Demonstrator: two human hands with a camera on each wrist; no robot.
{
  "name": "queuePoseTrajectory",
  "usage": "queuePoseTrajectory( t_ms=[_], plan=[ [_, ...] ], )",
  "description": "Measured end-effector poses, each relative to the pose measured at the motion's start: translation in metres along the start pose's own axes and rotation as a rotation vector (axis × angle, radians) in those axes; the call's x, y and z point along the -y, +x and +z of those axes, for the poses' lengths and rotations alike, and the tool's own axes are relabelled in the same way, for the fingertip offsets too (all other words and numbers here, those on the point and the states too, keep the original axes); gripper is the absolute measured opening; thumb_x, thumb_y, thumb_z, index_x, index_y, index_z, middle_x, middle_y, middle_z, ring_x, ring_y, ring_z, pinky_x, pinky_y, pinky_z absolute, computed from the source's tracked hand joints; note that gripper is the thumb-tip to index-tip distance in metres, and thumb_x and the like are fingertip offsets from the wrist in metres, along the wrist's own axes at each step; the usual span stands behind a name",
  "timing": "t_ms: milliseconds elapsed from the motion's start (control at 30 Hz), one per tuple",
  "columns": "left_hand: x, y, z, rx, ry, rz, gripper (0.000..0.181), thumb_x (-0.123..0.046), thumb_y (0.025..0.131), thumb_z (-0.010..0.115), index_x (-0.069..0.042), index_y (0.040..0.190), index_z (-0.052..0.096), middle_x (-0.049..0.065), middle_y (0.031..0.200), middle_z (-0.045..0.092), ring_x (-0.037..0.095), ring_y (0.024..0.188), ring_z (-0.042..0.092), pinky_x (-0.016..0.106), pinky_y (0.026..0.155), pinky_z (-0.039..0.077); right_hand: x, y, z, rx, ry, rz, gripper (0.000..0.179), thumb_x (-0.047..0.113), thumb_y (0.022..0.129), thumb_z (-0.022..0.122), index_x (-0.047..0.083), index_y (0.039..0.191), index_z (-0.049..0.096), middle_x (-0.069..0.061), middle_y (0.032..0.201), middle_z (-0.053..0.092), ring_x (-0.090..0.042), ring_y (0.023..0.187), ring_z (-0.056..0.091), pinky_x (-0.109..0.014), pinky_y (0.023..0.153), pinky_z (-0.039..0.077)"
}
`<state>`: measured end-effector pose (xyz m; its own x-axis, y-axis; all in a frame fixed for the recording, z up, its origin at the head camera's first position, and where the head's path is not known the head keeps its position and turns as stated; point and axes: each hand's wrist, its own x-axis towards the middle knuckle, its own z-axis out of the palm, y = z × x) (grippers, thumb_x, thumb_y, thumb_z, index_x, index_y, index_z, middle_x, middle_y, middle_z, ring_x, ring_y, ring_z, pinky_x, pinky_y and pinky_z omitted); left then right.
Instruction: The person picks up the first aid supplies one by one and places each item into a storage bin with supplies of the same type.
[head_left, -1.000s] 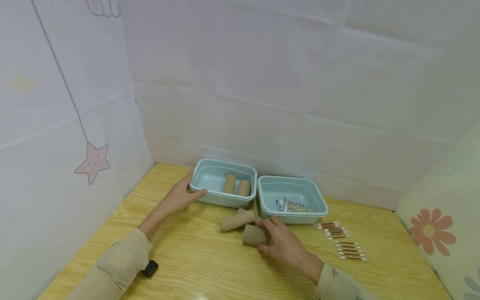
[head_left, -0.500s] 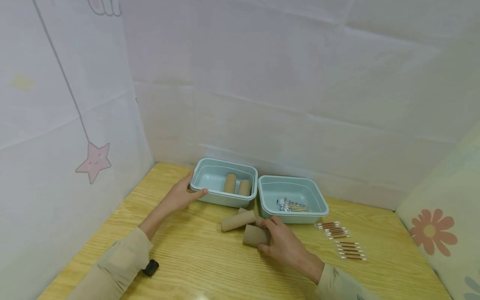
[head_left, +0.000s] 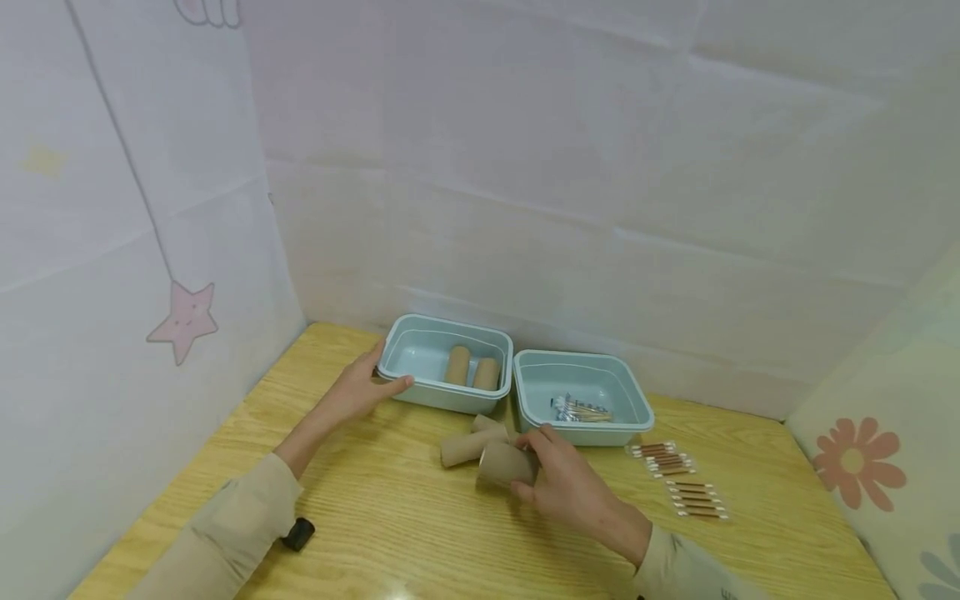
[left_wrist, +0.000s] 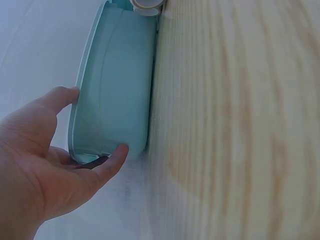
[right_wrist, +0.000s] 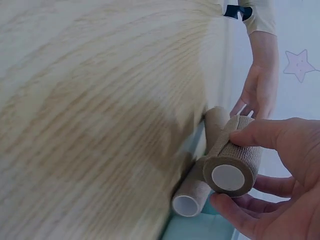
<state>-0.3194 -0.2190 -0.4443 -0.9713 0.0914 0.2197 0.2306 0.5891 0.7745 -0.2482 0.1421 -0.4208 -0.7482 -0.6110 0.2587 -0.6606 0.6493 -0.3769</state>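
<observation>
My right hand (head_left: pixel 566 483) pinches a thick tan bandage roll (head_left: pixel 504 464) between thumb and fingers. In the right wrist view, the roll's white core (right_wrist: pixel 228 177) and textured wrap show, and it appears raised a little above the table. Just beyond it lie slimmer tan rolls (head_left: pixel 467 447), partly overlapping. At the left end of the light blue bin (head_left: pixel 450 400), my left hand (head_left: pixel 358 393) grips the corner. Its thumb is on the rim and its fingers wrap the end, as the left wrist view shows. Two tan rolls (head_left: pixel 458 365) lie inside that bin.
A second light blue bin (head_left: pixel 637 429) stands to the right with plastic-wrapped sticks (head_left: pixel 581 410) in it. Packs of brown-stemmed cotton swabs (head_left: pixel 697 498) lie on the wooden table (head_left: pixel 405 525) at right. Pale fabric walls (head_left: pixel 525 167) enclose the back and sides.
The thick bandage roll has risen slightly off the table in my right hand and tilted, shifting a little left. My left hand stays on the bin.
</observation>
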Motion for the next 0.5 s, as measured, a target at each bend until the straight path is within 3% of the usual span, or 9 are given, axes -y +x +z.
queuePoseTrajectory(
  t_ms=[267,500],
  plan=[
    [0.002,0.001,0.001,0.007,0.002,0.007,0.092,-0.053,0.08,0.064,-0.025,0.149,0.01,0.017,0.136,0.038,0.03,0.114,0.045,0.049,0.09,0.038,0.011,0.007,-0.015,0.038,0.058,-0.017,0.045,0.028,0.076,0.075,0.011,0.113,0.055,0.003,0.098,0.048,-0.012,0.081,0.051,-0.024,0.068,0.045],
    [0.001,0.0,-0.001,0.008,-0.035,0.011,0.091,-0.05,0.081,0.066,-0.025,0.149,0.012,0.015,0.132,0.042,0.026,0.109,0.049,0.045,0.086,0.042,0.014,0.011,-0.014,0.055,0.052,-0.003,0.044,0.029,0.078,0.075,0.013,0.113,0.056,0.005,0.097,0.048,-0.012,0.081,0.05,-0.025,0.067,0.045]
  ],
)
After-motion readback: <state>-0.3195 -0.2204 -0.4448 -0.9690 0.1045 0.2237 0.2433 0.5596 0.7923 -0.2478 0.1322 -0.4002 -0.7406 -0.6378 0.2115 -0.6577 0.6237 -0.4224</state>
